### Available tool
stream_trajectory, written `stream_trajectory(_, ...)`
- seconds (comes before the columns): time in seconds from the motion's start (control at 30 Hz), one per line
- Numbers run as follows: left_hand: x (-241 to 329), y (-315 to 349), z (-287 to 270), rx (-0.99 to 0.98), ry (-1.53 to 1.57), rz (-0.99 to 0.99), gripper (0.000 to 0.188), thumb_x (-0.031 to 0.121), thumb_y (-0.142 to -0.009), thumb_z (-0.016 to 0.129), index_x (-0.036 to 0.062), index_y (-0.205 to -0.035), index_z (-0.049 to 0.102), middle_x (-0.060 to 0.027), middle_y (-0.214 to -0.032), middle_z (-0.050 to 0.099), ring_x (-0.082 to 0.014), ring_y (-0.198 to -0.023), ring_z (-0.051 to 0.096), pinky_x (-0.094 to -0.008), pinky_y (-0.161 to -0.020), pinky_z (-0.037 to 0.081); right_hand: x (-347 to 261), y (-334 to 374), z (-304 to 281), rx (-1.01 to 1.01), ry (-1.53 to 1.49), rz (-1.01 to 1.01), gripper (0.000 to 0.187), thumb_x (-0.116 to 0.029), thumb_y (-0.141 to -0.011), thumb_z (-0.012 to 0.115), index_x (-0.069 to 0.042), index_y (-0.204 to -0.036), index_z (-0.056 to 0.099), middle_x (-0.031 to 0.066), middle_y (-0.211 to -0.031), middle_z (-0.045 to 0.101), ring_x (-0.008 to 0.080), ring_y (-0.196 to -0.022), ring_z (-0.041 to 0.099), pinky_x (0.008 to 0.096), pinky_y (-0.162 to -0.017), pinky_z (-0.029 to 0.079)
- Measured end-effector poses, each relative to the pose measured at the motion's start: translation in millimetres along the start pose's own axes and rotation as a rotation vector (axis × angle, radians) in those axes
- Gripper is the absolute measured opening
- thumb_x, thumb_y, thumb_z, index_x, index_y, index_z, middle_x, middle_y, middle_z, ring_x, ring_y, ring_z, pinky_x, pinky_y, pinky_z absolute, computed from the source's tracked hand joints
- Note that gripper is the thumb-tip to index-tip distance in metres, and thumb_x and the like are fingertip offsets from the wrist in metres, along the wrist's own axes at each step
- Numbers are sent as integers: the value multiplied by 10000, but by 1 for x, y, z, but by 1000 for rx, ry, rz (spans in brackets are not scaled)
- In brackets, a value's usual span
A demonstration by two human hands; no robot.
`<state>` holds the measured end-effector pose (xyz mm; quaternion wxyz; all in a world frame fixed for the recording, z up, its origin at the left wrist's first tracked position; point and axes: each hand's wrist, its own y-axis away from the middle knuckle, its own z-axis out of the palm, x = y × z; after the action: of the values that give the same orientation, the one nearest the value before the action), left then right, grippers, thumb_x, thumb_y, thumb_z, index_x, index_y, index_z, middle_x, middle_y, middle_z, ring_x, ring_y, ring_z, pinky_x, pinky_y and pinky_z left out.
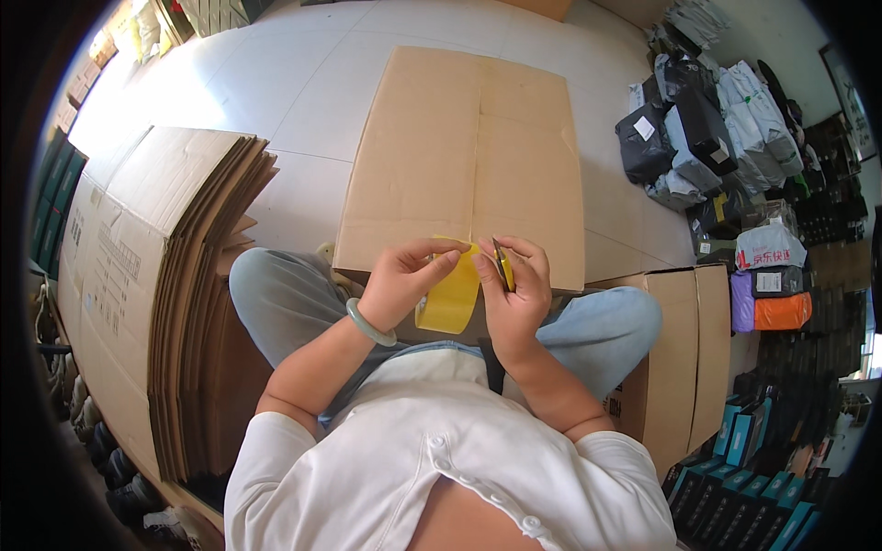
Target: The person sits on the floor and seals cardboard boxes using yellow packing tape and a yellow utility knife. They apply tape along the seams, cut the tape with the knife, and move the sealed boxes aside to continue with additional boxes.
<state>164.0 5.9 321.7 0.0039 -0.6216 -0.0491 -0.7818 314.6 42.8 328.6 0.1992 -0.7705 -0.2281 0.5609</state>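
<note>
While a flattened cardboard box (464, 156) fills the upper centre of the frame, the left hand (401, 280) grips a yellow tape roll (450, 296) at centre, and the right hand (516, 289) pinches its loose end, apparently peeling a strip; pulling it free likely comes next.

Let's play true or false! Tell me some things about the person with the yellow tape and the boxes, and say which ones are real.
1. Both hands are on a yellow tape roll. True: the left hand and the right hand both hold it.
2. The tape roll is blue. False: it is yellow.
3. A flat cardboard sheet lies on the floor in front of the person. True.
4. The pale green bangle is on the right wrist. False: it is on the left wrist.
5. A stack of flattened cardboard boxes stands at the person's left. True.
6. The orange parcel lies on the cardboard sheet. False: it sits in the parcel pile at the right.
</note>
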Motion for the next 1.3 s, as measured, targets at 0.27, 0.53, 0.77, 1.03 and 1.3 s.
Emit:
stream_trajectory(0.27, 8, 24, 19, 13, 12, 22, 231, 134, -926, 579, -4, -1102, 638, -27, -978, 657, -53, -877, 571, -202, -767, 468, -4, 18, -14, 39, -10, 5, 209, -102, -779, 732, -56, -980, 694, 88, -987, 602, 208, -862, 603, 275, -689, 500)
stream_trajectory(0.53, 16, 37, 28, 26, 60, -31, 235, 150, -923, 590, 1, -1096, 646, -13, -944, 650, -40, -836, 561, -191, -721, 471, -11, 30, -26, 72, 4, -14, 258, -71, -779, 737, -44, -1025, 664, 95, -1056, 530, 164, -819, 572, 261, -669, 481)
stream_trajectory(0.77, 6, 40, 31, 49, 12, 38, 233, 146, -917, 601, -4, -1089, 646, -2, -919, 643, -35, -816, 550, -187, -704, 463, -16, 30, -30, 27, -66, 100, 208, -89, -767, 750, -20, -951, 681, 89, -1013, 531, 175, -936, 543, 251, -714, 473)
stream_trajectory(1.03, 1, 40, 36, 51, -44, 80, 233, 149, -914, 606, -7, -1083, 648, 6, -906, 639, -26, -804, 537, -178, -696, 449, -9, 30, -32, 38, -42, 18, 191, -81, -787, 732, -22, -954, 661, 94, -1052, 518, 155, -826, 566, 245, -658, 491)
stream_trajectory(1.3, 0, 37, 43, 36, -36, 65, 230, 148, -919, 598, -2, -1087, 648, 18, -881, 633, -18, -775, 523, -170, -665, 434, -4, 31, -33, 54, -142, 99, 139, -74, -796, 723, -20, -907, 657, 89, -1009, 507, 161, -862, 553, 239, -682, 485)
